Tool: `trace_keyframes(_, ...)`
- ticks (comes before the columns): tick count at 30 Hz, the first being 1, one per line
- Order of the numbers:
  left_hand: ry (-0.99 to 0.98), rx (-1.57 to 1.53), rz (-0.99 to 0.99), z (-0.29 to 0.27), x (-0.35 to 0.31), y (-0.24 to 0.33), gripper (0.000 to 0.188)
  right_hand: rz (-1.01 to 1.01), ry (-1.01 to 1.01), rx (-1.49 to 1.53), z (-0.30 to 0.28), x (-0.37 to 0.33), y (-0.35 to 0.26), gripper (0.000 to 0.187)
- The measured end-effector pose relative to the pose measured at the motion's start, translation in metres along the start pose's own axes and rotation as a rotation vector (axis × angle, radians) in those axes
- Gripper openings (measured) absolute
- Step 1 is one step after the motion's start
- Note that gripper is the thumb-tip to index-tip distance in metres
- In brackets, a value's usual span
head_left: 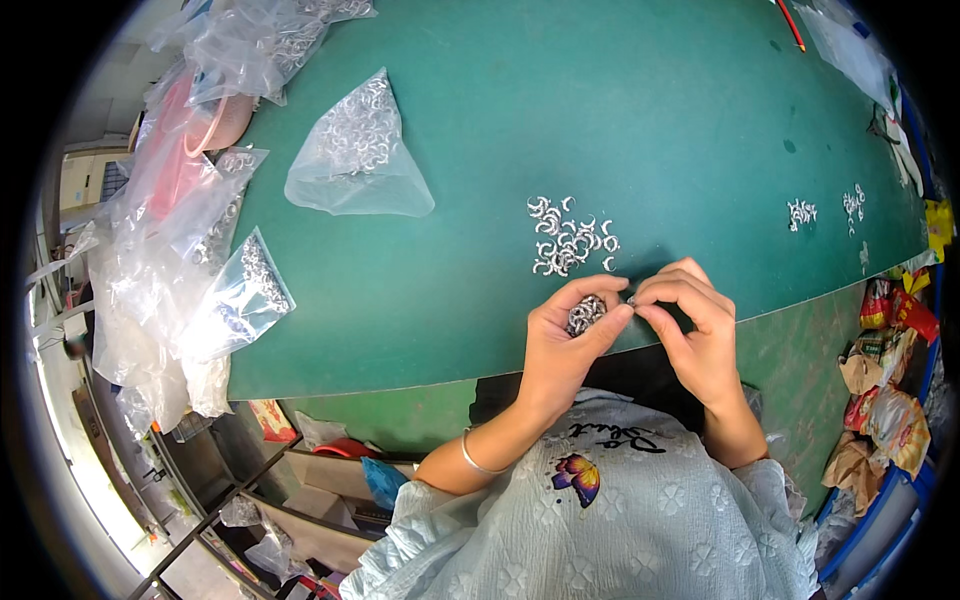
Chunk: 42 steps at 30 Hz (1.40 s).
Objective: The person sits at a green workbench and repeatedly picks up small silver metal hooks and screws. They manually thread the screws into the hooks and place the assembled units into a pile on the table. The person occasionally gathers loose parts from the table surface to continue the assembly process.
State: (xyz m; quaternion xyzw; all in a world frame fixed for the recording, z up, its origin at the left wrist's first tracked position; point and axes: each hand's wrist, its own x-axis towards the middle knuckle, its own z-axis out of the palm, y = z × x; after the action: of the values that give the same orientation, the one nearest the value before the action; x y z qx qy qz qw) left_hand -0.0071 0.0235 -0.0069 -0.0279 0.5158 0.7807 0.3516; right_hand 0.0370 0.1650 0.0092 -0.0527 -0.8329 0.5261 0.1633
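My left hand (557, 350) is cupped around a clump of small silver, curved metal pieces (586, 316) at the table's near edge. Its thumb and forefinger reach toward my right hand (704, 335). The right thumb and forefinger are pinched together on a tiny metal piece (632, 300), whose exact shape is too small to tell. Just beyond the left hand, a loose pile of silver crescent-shaped pieces (568, 244) lies on the green table (480, 320).
A clear bag of similar pieces (360, 130) lies at the far left, with a smaller bag (250, 285) nearer. More plastic bags and a pink basket (222, 122) crowd the left edge. Two little piles (802, 214) sit right. Wrappers (885, 425) fill a blue-framed holder beyond the right edge.
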Motion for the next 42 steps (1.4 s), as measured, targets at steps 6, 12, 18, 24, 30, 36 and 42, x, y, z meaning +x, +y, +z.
trace_keyframes(6,-0.066,-0.044,-0.074,0.000,-0.001,0.001,0.012,0.136,0.046,0.105,-0.001,-0.004,-0.006,0.013)
trace_keyframes(12,-0.134,-0.110,-0.067,0.002,-0.002,0.003,0.011,0.068,0.052,0.185,-0.003,-0.006,0.000,0.012)
trace_keyframes(18,-0.205,-0.365,-0.198,-0.001,0.003,0.003,0.013,0.084,0.014,0.229,-0.003,-0.005,0.001,0.010)
trace_keyframes(24,-0.282,-0.446,-0.140,-0.005,0.000,0.007,0.016,0.012,0.067,-0.165,0.016,0.006,0.021,0.018)
trace_keyframes(30,-0.091,-0.285,-0.086,-0.010,-0.003,0.001,0.018,-0.169,0.087,-0.467,0.033,0.008,0.026,0.018)
trace_keyframes(36,-0.010,-0.228,-0.076,-0.010,-0.002,0.000,0.017,-0.118,0.133,-0.263,0.029,0.009,0.030,0.017)
trace_keyframes(42,-0.015,-0.156,-0.046,-0.007,0.000,0.000,0.017,0.112,0.045,0.222,0.017,0.002,0.017,0.018)
